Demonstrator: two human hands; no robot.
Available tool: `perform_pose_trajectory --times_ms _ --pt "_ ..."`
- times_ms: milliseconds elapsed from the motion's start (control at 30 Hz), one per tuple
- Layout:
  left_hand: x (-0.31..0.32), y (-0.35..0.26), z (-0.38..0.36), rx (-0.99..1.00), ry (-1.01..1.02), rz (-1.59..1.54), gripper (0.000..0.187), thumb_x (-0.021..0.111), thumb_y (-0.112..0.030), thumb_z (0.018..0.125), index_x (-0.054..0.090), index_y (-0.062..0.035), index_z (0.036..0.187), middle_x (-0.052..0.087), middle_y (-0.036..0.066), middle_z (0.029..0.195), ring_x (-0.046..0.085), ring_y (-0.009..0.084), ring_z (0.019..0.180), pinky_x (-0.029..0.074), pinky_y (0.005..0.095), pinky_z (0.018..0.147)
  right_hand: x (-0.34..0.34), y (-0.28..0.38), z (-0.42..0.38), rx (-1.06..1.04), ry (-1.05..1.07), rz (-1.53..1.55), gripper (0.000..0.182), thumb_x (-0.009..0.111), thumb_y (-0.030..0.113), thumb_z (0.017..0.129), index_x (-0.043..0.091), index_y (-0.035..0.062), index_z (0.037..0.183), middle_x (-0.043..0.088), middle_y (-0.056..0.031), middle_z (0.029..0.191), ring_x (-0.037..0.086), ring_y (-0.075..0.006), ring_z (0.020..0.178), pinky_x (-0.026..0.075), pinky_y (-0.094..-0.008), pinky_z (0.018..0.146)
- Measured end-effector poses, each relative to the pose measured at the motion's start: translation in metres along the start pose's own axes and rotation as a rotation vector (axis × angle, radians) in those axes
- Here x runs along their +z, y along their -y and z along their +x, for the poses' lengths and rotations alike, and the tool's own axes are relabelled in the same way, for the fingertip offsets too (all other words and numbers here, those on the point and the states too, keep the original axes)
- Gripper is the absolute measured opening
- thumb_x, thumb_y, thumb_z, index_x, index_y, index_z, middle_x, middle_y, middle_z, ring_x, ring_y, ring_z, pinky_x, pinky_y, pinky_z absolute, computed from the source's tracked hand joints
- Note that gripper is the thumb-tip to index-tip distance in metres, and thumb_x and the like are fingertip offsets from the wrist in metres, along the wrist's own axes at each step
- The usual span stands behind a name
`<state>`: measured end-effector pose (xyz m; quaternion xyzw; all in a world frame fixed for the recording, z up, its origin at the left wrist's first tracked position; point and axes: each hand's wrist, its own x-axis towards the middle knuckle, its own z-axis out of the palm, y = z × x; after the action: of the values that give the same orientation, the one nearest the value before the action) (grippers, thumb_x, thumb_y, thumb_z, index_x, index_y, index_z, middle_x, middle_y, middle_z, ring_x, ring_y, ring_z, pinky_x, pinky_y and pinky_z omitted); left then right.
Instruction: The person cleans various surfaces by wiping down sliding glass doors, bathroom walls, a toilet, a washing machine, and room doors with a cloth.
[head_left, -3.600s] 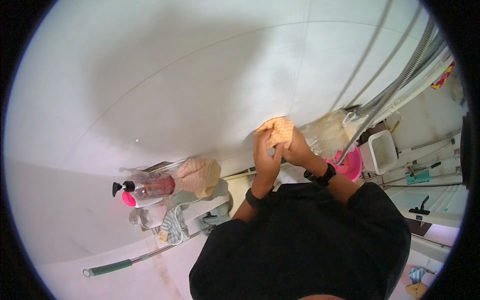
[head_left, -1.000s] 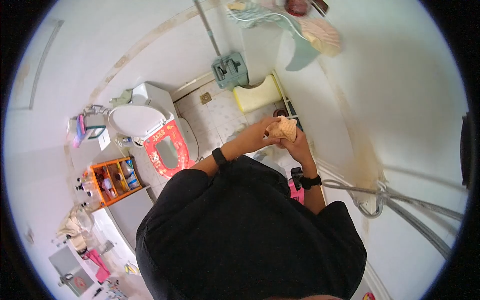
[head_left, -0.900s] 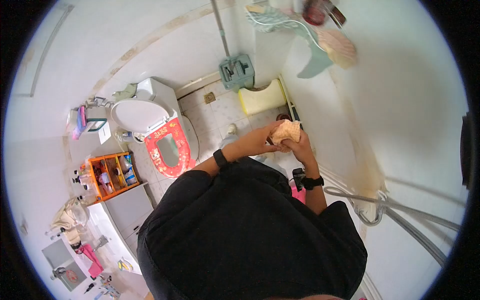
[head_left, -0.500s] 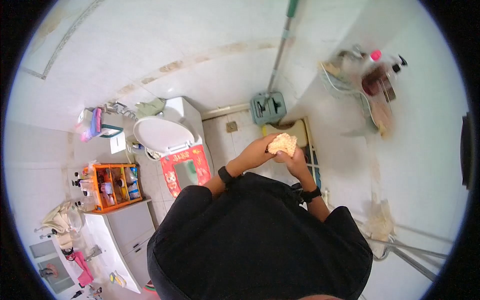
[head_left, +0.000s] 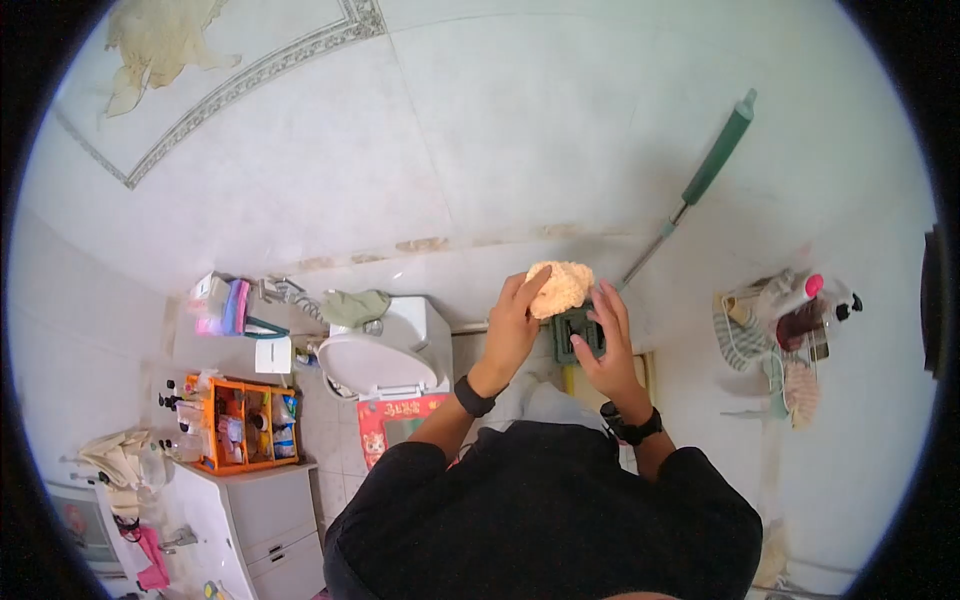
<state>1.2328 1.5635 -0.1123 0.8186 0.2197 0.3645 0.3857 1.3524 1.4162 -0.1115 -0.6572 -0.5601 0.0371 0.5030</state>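
Observation:
A crumpled, fluffy peach-coloured cloth (head_left: 562, 288) is bunched up in my left hand (head_left: 511, 328), with the thumb pressed over its near side. Just to the right of the cloth, my right hand (head_left: 612, 350) is open, fingers spread and pointing up toward the wall. Its fingertips are right by the cloth's edge. Below and between the hands shows a green mop bucket (head_left: 574, 336), partly covered by the right hand. A mop with a green handle (head_left: 717, 155) leans against the wall beyond them.
To the left stands a toilet (head_left: 378, 362) with its lid raised and a red patterned seat cover (head_left: 375, 425). An orange organizer (head_left: 210, 430) full of bottles sits on the white cabinet (head_left: 270, 510). Bottles and cloths hang at a right-hand wall rack (head_left: 790, 345).
My right hand has let go of the cloth and spread its fingers, while my left keeps hold. The view has tilted up, showing more of the wall and the mop handle.

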Motion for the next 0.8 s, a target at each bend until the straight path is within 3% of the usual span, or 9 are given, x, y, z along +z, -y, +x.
perform_pose_trajectory --times_ms 100,233,333,367,467,567,667,800 --pt "0.007 0.001 0.045 0.142 -0.056 -0.05 0.073 0.054 0.017 0.071 0.052 -0.0145 0.136 0.049 0.018 0.126 0.056 0.0362 0.106 0.052 0.0377 0.079 0.001 -0.003 0.047 -0.106 -0.033 0.014 0.06 0.064 0.001 0.084 0.043 0.0014 0.141 0.027 -0.0221 0.152 0.036 -0.0366 0.137 0.037 -0.044 0.108" --pt "0.01 -0.006 0.104 0.272 -0.104 -0.044 0.072 0.06 0.008 0.074 0.046 -0.0106 0.142 0.039 0.024 0.136 0.045 0.0431 0.122 0.048 0.0405 0.093 0.009 -0.025 0.106 -0.199 -0.134 0.038 0.055 0.058 -0.002 0.086 0.045 0.0018 0.14 0.024 -0.0237 0.152 0.034 -0.0397 0.138 0.035 -0.046 0.109" --pt "0.015 -0.006 0.144 0.392 -0.159 0.062 0.073 0.061 0.003 0.077 0.04 -0.0089 0.145 0.034 0.027 0.14 0.043 0.044 0.125 0.048 0.041 0.094 0.015 -0.056 0.149 -0.28 -0.202 -0.004 0.052 0.052 -0.004 0.088 0.046 0.0025 0.139 0.023 -0.0238 0.153 0.03 -0.042 0.139 0.033 -0.0481 0.11" --pt "0.015 0.001 0.156 0.372 -0.108 0.047 0.08 0.067 0.0 0.079 0.031 -0.0079 0.15 0.032 0.025 0.143 0.036 0.0424 0.131 0.04 0.0429 0.104 0.019 -0.065 0.165 -0.287 -0.217 -0.035 0.052 0.048 -0.006 0.089 0.045 0.0034 0.14 0.023 -0.0239 0.152 0.026 -0.0433 0.141 0.032 -0.0493 0.111" --pt "0.017 0.019 0.182 0.202 -0.106 0.074 0.078 0.068 -0.001 0.078 0.035 -0.0071 0.148 0.037 0.024 0.14 0.042 0.0409 0.126 0.043 0.0428 0.101 0.034 -0.089 0.205 -0.268 -0.174 -0.105 0.054 0.053 -0.002 0.088 0.045 0.0069 0.141 0.02 -0.0237 0.153 0.023 -0.0446 0.141 0.03 -0.0501 0.112" --pt "0.016 0.047 0.184 0.165 -0.165 0.242 0.075 0.07 0.001 0.075 0.041 -0.0063 0.144 0.044 0.022 0.134 0.051 0.0387 0.118 0.049 0.0416 0.093 0.067 -0.118 0.216 -0.385 -0.199 -0.13 0.057 0.059 0.002 0.086 0.046 0.011 0.141 0.02 -0.0219 0.154 0.021 -0.0441 0.142 0.027 -0.0508 0.113" --pt "0.008 0.079 0.179 0.178 -0.294 0.264 0.068 0.072 -0.001 0.072 0.05 -0.0066 0.137 0.053 0.02 0.123 0.058 0.0369 0.105 0.054 0.0396 0.077 0.089 -0.129 0.225 -0.497 -0.143 -0.157 0.06 0.066 0.005 0.082 0.048 0.0142 0.138 0.024 -0.017 0.152 0.02 -0.0409 0.142 0.027 -0.0508 0.114" --pt "0.0 0.082 0.183 0.079 -0.467 0.194 0.056 0.07 0.001 0.075 0.054 -0.0041 0.129 0.055 0.018 0.117 0.058 0.0347 0.101 0.052 0.0385 0.079 0.104 -0.115 0.243 -0.57 -0.078 -0.18 0.057 0.068 0.006 0.079 0.053 0.0161 0.133 0.03 -0.0111 0.147 0.022 -0.0362 0.141 0.029 -0.0499 0.114"
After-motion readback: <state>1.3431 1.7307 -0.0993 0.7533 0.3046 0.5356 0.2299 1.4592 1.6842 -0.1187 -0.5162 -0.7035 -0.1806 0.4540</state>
